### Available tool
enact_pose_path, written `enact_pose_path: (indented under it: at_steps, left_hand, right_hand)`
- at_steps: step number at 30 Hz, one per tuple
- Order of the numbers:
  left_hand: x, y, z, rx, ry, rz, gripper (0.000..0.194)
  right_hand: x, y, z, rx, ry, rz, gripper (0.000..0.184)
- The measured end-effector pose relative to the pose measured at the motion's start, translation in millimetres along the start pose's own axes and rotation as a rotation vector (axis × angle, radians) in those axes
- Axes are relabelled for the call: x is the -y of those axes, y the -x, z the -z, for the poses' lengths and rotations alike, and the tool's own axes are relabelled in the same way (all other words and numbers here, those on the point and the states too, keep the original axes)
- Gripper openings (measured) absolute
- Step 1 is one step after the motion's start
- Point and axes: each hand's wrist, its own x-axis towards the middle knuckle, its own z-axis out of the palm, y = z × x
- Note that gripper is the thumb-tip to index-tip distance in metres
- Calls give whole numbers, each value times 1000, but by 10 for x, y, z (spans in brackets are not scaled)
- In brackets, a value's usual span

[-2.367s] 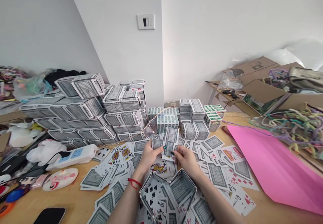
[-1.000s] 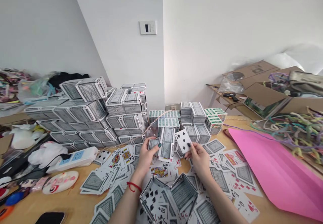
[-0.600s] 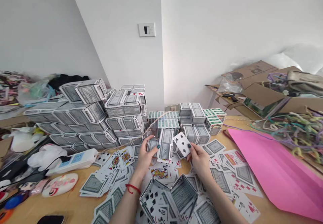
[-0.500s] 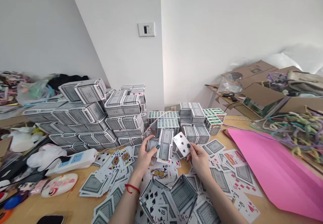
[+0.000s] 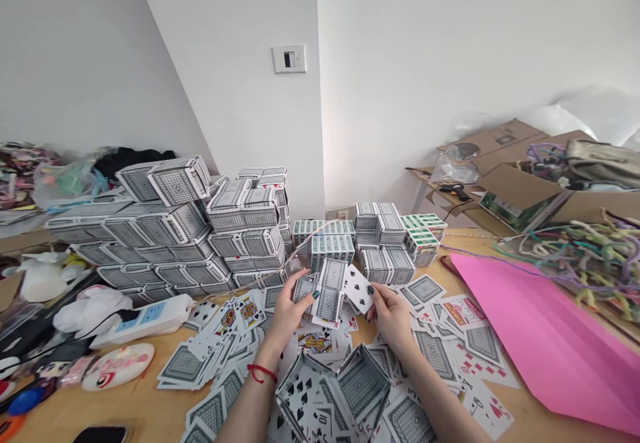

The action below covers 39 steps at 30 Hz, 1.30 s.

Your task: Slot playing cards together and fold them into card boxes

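My left hand (image 5: 290,308) grips a small block of folded playing cards (image 5: 330,293), patterned grey backs outward, with the thumb on its near face. My right hand (image 5: 393,311) pinches a playing card (image 5: 358,288), a spade face up, by its right edge. The card's left edge meets the right side of the block, partly behind it. Below the hands stands an open card box (image 5: 357,386) made of folded cards, its two hollow cells facing up. Loose playing cards (image 5: 187,362) lie spread around it on both sides.
Stacks of card blocks (image 5: 245,250) rise at the back left, with a smaller stack (image 5: 385,256) and green card boxes (image 5: 333,250) behind my hands. A power strip (image 5: 145,320) and a phone (image 5: 100,435) lie left. Pink paper (image 5: 545,343) covers the right side.
My right hand has slid the card a little left and down, so its left edge now overlaps behind the block. The block in my left hand has shifted slightly right and down.
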Motion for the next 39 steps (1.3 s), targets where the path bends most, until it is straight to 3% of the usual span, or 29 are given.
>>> enact_pose_path:
  at_steps: [9,20,28,35,39]
  left_hand:
    - [65,-20,-16,39,-181,-147,37]
    - [153,-34,-9,75,-205,-167,38]
    - [125,-22,-8,91,-226,-135,40]
    - [91,-16,-4,143,-206,-129,30]
    - [89,-17,-12,127,-228,-143,30]
  right_hand:
    - [-48,-2,15,67,177,12,42]
    - [-87,-82,132,87,369,93,35]
    - [-98,-113,165,180,315,-7,37]
    - [-41,-80,167,134,266,110,24]
    - [-8,-53,134,232,65,-9,33]
